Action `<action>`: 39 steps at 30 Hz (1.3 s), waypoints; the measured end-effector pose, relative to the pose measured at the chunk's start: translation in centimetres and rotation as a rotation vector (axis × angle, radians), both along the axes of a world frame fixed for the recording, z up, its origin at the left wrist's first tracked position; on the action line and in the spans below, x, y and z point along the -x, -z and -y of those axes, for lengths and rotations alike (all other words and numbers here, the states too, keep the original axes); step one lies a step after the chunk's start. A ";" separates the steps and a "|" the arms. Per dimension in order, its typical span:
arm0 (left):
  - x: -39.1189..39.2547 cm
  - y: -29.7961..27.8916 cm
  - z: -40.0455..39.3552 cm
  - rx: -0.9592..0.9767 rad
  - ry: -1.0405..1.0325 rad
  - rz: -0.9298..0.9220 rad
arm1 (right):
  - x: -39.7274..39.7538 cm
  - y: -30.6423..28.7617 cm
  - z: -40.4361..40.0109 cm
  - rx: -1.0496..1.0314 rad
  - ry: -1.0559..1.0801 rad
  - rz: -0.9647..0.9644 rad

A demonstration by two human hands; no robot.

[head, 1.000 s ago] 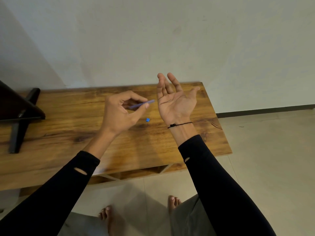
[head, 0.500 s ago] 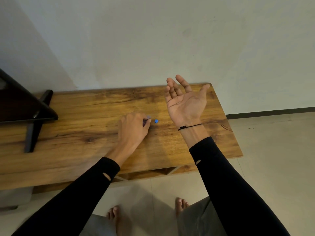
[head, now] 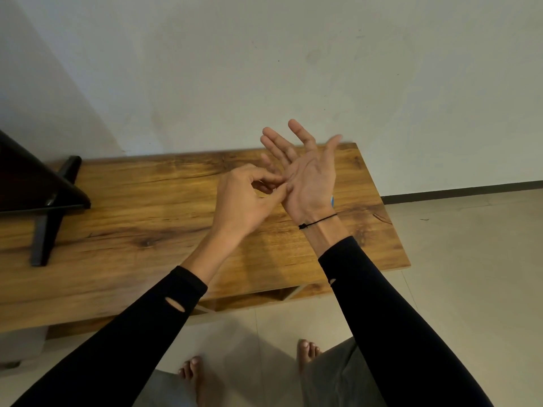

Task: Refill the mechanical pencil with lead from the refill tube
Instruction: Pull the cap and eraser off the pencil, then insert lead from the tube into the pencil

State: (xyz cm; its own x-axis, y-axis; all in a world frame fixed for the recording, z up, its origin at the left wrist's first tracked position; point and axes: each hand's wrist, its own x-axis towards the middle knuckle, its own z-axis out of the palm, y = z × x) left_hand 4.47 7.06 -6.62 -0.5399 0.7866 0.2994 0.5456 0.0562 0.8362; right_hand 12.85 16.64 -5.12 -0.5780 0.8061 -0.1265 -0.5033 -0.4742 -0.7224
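Left hand point(head: 244, 201) pinches at flat right palm point(head: 311, 180); lead too thin to see.

The table point(head: 123, 207) is showing a wood-grain top with dark knots and streaks, smooth, carrying a soft sheen where light is falling. The stand point(head: 44, 230) at its left end is appearing black and matt. The wall point(head: 264, 69) is presenting a matt, faintly mottled painted surface. The floor point(head: 470, 274) is showing smooth pale tiles. The sleeves point(head: 396, 318) are appearing as black matt cloth.
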 end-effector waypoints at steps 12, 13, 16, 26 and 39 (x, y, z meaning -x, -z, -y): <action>1.6 0.1 -0.4 -0.026 -0.103 0.458 | -2.8 0.6 -3.7 -0.552 0.128 0.971; 2.1 0.2 -0.2 -0.032 -0.125 0.551 | -3.9 1.4 -4.7 -0.679 0.132 1.254; 2.8 0.4 -0.2 -0.023 -0.162 0.713 | -6.3 3.7 -5.9 -0.710 -0.028 1.792; 3.1 0.5 -0.4 0.031 -0.104 0.898 | -6.9 4.4 -7.5 -0.619 0.041 1.736; 4.0 -0.5 -0.1 -0.258 -0.049 1.252 | -0.7 1.1 0.5 -0.806 -0.136 0.556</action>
